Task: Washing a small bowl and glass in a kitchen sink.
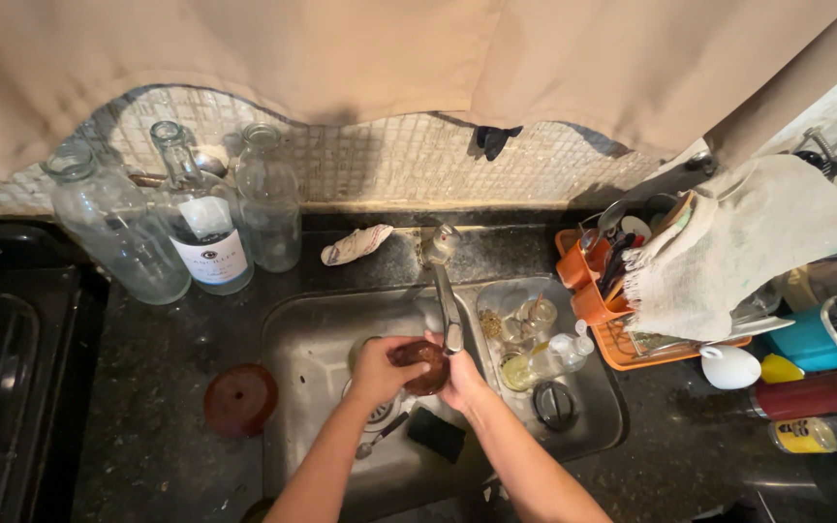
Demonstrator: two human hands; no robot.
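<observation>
Over the sink (302, 334), under the tap (448, 310), both hands meet on a small brown bowl (422, 364). The left hand (377, 371) grips its near-left side, fingers curled round the rim. The right hand (461, 383) closes on the bowl's right side from below, thumb toward the tap. The bowl hangs above the basin, near its middle, just left of the spout.

Below the hands, on the basin floor, a spoon (380, 438) lies slantwise, and a dark sponge (436, 433) sits just right of it, toward the near edge. In the right part of the sink, small glass jars (535, 315) and a clear bottle (559, 356) lie together, with a round drain plug (555, 404) near the front right corner.

On the counter left of the sink rests a brown round lid (240, 399). At the back left, against the tiled wall, stand three clear glass bottles (201, 228), the middle one with a white label. A crumpled cloth (356, 244) lies at the back edge behind the sink, just left of the tap's base.

Right of the sink stands an orange rack (601, 308) with utensils, and a white towel (738, 247) is draped over it. Beyond it, toward the right edge, are a white cup (730, 368), a blue tub (806, 341) and a red bottle (816, 395).
</observation>
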